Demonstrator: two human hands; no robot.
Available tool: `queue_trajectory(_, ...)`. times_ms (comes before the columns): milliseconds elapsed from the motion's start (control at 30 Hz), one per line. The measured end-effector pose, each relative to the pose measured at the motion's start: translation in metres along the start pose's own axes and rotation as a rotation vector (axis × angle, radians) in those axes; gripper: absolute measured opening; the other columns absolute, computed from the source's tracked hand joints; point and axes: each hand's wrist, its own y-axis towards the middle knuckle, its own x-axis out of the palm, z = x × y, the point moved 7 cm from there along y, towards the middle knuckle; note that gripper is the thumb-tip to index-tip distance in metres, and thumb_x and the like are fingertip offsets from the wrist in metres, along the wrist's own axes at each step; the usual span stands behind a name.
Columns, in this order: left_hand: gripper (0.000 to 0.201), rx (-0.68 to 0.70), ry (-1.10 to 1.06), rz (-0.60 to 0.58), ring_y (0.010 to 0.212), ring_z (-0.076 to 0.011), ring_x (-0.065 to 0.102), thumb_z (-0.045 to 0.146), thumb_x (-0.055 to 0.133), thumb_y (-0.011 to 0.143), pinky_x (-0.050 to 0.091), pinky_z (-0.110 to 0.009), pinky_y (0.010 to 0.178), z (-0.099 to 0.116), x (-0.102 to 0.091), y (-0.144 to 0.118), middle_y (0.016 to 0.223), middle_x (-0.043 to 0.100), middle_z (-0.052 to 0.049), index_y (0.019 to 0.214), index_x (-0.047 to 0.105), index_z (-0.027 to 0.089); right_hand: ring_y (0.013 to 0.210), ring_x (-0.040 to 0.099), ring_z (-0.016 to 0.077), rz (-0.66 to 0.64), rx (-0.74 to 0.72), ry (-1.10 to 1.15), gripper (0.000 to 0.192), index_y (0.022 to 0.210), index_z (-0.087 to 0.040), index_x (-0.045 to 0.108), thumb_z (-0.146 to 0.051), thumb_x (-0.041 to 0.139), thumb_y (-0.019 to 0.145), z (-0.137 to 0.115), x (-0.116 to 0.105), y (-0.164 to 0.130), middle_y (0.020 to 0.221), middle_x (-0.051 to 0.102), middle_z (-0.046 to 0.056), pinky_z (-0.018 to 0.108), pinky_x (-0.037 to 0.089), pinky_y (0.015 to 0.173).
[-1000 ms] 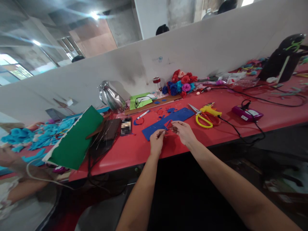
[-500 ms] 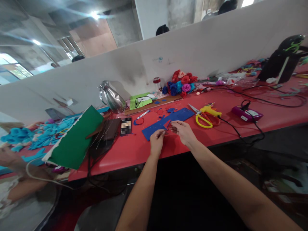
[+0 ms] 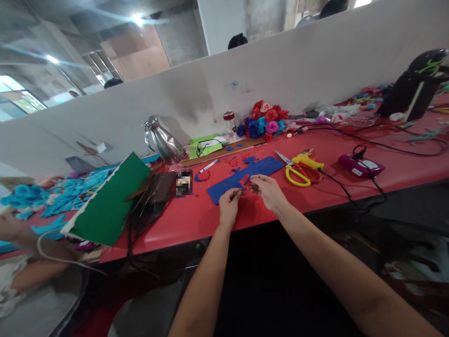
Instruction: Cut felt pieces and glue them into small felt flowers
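In the head view my left hand (image 3: pixel 229 203) is closed in a pinch at the near edge of a blue sheet (image 3: pixel 224 189) on the red table. My right hand (image 3: pixel 267 191) is closed too, its fingertips close to the left ones. Between them is a small, thin red-and-blue strip (image 3: pixel 244 180), partly hidden by the fingers. To the right, scissors with yellow handles (image 3: pixel 298 179) lie beside a yellow glue gun (image 3: pixel 308 161). Several blue and red scraps (image 3: pixel 249 160) and a white marker (image 3: pixel 209 166) are beyond the sheet.
At left stand a green board (image 3: pixel 112 201) and a dark brown case (image 3: pixel 159 189). Behind are a silver jug (image 3: pixel 163 140), a glass jar (image 3: pixel 229 126) and paper flowers (image 3: pixel 268 119). A purple power box (image 3: pixel 361 164) with cables sits right. Another person's arm (image 3: pixel 38 274) shows at left.
Both hands stay almost in place, still pinching the small strip, with only slight finger movement. The whole view has shifted very slightly.
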Motion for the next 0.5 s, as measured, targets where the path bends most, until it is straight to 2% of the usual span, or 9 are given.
queue_trajectory(500, 0.013, -0.002, 0.007, -0.014, 0.066, -0.0131, 0.054, 0.025, 0.059, 0.077, 0.04, -0.025, 0.066, -0.0006, 0.0014, -0.0001, 0.07, 0.066, -0.001, 0.073, 0.068, 0.017, 0.056, 0.057, 0.0108, 0.003, 0.0, -0.02, 0.016, 0.062, -0.02, 0.064, -0.03, 0.074, 0.056, 0.0009, -0.002, 0.0, 0.056, 0.062, -0.002, 0.026, 0.044, 0.062)
